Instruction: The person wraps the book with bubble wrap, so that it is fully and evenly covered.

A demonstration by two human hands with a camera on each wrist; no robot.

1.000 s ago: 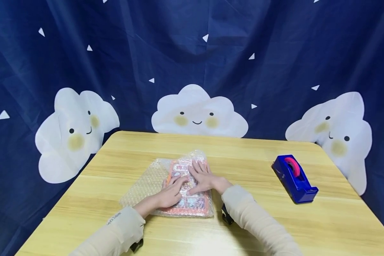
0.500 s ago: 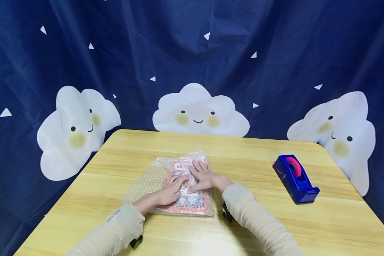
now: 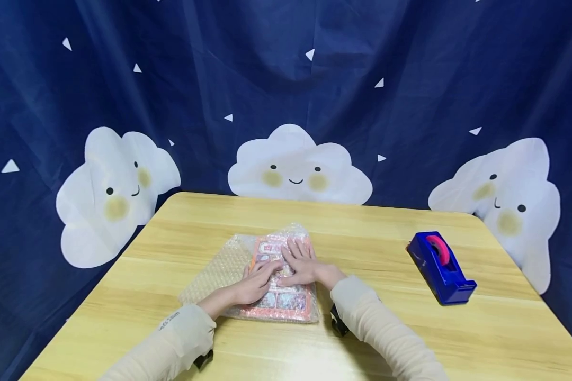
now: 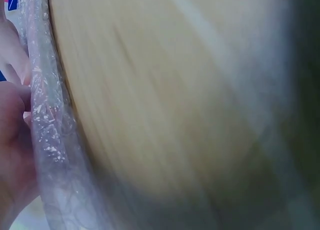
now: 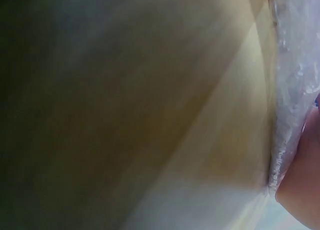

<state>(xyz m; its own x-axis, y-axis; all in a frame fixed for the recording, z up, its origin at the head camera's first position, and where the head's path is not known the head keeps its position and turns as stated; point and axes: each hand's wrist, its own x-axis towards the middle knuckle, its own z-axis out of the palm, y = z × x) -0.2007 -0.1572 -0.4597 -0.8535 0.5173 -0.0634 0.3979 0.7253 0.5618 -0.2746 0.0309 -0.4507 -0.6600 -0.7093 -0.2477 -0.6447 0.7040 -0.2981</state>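
Bubble wrap [image 3: 219,268] over an orange print [image 3: 288,304] stays put, apparently steadied beneath the relaxed left hand [image 3: 255,287] and spread right hand [image 3: 303,267].

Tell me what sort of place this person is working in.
Probably a makeshift indoor packing spot, perhaps at home: a wood-grain table, a dark blue curtain with smiling clouds behind it, and bubble wrap and a tape dispenser on top.

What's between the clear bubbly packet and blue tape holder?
The head view shows bare yellow wooden tabletop between the clear bubble-wrap packet and blue plastic tape dispenser, with the cream-sleeved right arm partly over it.
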